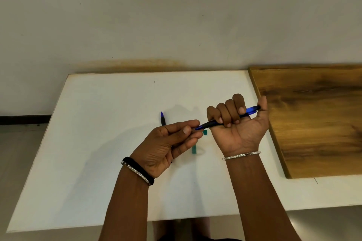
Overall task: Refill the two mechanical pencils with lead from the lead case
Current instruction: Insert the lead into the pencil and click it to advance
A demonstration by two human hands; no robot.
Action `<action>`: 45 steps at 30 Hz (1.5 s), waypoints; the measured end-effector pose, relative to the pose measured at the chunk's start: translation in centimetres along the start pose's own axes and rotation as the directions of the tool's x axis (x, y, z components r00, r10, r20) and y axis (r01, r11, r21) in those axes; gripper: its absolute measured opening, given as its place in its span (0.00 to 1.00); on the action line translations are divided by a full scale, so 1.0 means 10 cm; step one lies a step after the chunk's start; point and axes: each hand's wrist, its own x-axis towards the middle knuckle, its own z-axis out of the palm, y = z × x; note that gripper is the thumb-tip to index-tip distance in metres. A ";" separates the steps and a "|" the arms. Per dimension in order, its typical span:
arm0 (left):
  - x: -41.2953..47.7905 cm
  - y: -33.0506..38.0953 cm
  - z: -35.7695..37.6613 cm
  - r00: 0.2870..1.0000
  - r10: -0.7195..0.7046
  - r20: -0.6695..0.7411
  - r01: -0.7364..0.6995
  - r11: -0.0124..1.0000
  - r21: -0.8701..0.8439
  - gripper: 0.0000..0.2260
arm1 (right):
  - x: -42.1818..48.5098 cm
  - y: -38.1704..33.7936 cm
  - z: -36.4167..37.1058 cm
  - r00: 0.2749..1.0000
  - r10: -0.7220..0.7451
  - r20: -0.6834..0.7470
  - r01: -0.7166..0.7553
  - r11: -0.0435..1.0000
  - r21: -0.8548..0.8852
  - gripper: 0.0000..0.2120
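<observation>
My right hand (238,123) is closed around a blue mechanical pencil (250,111), held level above the white table (98,143); its thumb rests on the back end and the tip points left. My left hand (168,143) pinches thumb and forefinger at the pencil's tip; any lead there is too thin to see. A second blue pencil (162,118) lies on the table beyond my left hand, partly hidden by it. The teal lead case (194,149) lies on the table between my hands, with a small teal piece (205,132) just beyond it.
A wooden board (313,119) lies on the table's right side, close to my right hand. The white wall stands directly behind the table's far edge. The table's left and near edges drop to a grey floor.
</observation>
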 end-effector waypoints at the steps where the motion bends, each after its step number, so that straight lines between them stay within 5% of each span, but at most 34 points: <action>1: 0.00 0.00 0.01 1.000 0.000 0.014 0.001 1.000 -0.017 0.13 | 0.00 -0.01 0.01 1.000 -0.013 0.001 0.013 1.000 0.024 0.26; 13: 0.01 -0.05 0.21 0.993 -0.058 0.106 0.082 0.969 -0.233 0.12 | -0.02 -0.08 0.13 0.992 -0.126 0.018 0.125 0.989 0.076 0.27; 45: 0.01 -0.02 0.17 0.991 -0.080 0.105 0.101 0.970 -0.220 0.13 | -0.01 -0.07 0.14 0.990 -0.107 0.094 0.105 0.994 0.025 0.25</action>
